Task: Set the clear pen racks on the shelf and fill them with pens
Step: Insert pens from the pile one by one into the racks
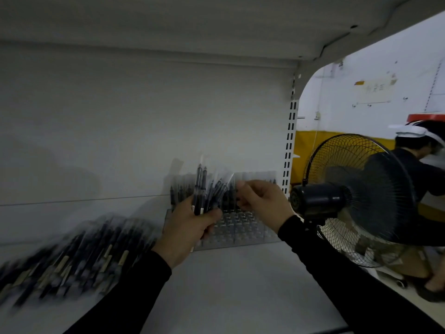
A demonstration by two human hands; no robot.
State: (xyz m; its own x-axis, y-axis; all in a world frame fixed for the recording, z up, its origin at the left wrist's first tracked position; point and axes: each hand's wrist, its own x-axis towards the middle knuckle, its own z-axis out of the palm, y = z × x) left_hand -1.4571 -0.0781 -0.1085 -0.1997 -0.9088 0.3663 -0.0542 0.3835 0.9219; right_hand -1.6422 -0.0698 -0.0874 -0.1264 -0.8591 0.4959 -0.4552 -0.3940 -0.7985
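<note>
Loose pens lay heaped on shelf, nearest cam. Left hand clamped a sleeved bundle before clear rack; right hand pinched one sleeve. Light, slick; prob. best gripped mid-barrel.

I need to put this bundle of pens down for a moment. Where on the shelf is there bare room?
Bare shelf lies in front of the clear pen rack, between the forearms. The far left back is bare too. The front left is crowded by the loose pen pile.
</note>
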